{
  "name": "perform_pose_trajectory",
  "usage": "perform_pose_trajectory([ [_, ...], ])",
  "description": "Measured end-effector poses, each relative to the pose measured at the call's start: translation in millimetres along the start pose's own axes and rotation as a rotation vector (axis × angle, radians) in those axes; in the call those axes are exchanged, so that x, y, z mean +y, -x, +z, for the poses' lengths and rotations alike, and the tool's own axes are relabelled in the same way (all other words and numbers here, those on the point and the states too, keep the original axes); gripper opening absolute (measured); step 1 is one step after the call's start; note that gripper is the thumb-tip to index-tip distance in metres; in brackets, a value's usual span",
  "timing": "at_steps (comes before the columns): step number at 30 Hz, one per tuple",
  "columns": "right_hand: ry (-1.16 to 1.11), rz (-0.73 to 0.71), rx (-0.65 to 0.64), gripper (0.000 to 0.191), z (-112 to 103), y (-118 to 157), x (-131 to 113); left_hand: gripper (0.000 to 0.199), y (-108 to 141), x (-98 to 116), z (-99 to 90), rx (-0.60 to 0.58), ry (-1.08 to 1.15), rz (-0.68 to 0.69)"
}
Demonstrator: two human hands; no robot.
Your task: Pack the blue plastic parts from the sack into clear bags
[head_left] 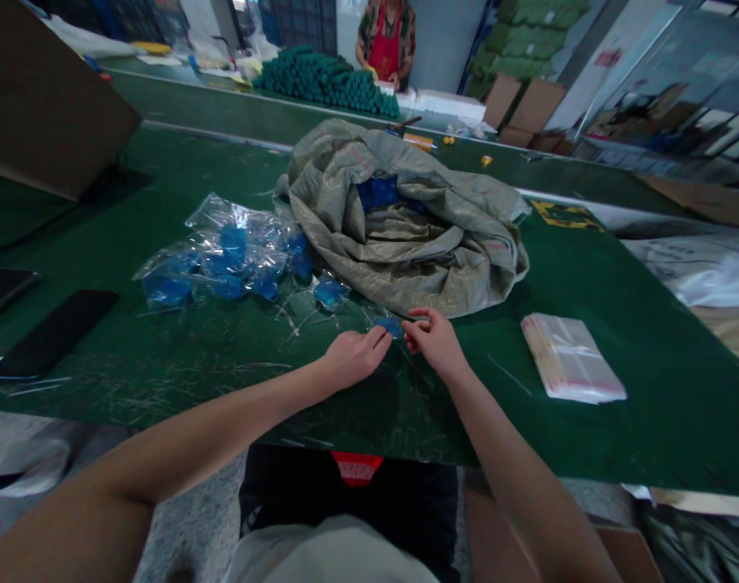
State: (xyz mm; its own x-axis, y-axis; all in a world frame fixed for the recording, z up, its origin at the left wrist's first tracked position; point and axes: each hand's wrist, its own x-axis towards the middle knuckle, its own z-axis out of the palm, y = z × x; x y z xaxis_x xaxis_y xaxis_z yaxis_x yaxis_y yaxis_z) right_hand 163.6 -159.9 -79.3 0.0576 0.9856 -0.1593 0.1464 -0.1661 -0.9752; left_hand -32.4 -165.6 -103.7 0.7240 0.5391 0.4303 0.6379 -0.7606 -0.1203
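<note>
Between my hands, just above the green table, is a small blue item in a clear plastic bag. My left hand pinches the near left side of this bag. At its right edge, my right hand has thumb and fingers drawn together on the plastic. The blue item's exact kind is hard to make out. Another bagged blue item lies a little left of my hands. Further left is a heap of clear bags with blue items. Behind my hands sits a grey-green woven sack, its mouth showing more blue pieces.
A stack of clear plastic bags lies at right. Two dark phones rest at left near a cardboard box. Across the table, a person in a red apron stands behind piled green rolls. Plastic scraps litter the near table edge.
</note>
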Motion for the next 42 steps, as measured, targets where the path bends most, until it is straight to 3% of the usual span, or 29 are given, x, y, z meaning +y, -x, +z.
perform_pose_trajectory([
  [4, 0.009, -0.045, -0.022, 0.031, -1.0, 8.9, 2.7, 0.026, -1.0, 3.9, -2.2, -0.003, -0.042, 0.059],
  [10, 0.062, 0.161, -0.037, 0.032, -1.5, 10.4, 15.3, 0.023, 0.2, 9.7, -1.6, 0.002, -0.061, 0.015],
  [14, -0.037, 0.159, -0.075, 0.036, -0.7, 10.9, 17.5, 0.022, 2.4, 6.4, -1.5, -0.008, -0.048, -0.016],
  [22, -0.234, 0.18, -0.131, 0.039, 3.7, 19.2, 13.1, 0.026, 7.7, 5.2, -9.5, 0.044, -0.059, 0.114],
  [28, 0.147, 0.276, -0.071, 0.024, 0.4, 12.3, 14.9, 0.02, 20.5, 8.6, -13.2, -0.033, 0.003, 0.133],
  [30, 0.326, 0.19, -0.045, 0.026, 0.2, 5.2, 16.2, 0.02, 24.1, 7.6, -11.6, -0.042, 0.04, 0.108],
  [33, 0.54, -0.064, -0.01, 0.024, 1.6, -4.1, 17.0, 0.02, 26.2, 4.8, -11.2, -0.004, 0.173, 0.087],
  [35, 0.584, -0.167, -0.001, 0.018, 2.7, -7.9, 17.6, 0.021, 24.0, 0.6, -13.9, 0.038, 0.34, -0.025],
  [37, 0.577, -0.185, -0.002, 0.017, 2.9, -9.5, 18.9, 0.025, 17.8, -7.2, -17.1, 0.056, 0.501, -0.313],
  [40, 0.53, -0.185, 0.019, 0.018, 1.3, -10.1, 21.4, 0.033, 2.2, -24.3, -16.6, -0.074, 0.718, -0.831],
  [42, 0.498, -0.177, 0.004, 0.017, -0.3, -11.3, 22.4, 0.036, -8.9, -34.8, -11.6, -0.182, 0.908, -1.01],
])
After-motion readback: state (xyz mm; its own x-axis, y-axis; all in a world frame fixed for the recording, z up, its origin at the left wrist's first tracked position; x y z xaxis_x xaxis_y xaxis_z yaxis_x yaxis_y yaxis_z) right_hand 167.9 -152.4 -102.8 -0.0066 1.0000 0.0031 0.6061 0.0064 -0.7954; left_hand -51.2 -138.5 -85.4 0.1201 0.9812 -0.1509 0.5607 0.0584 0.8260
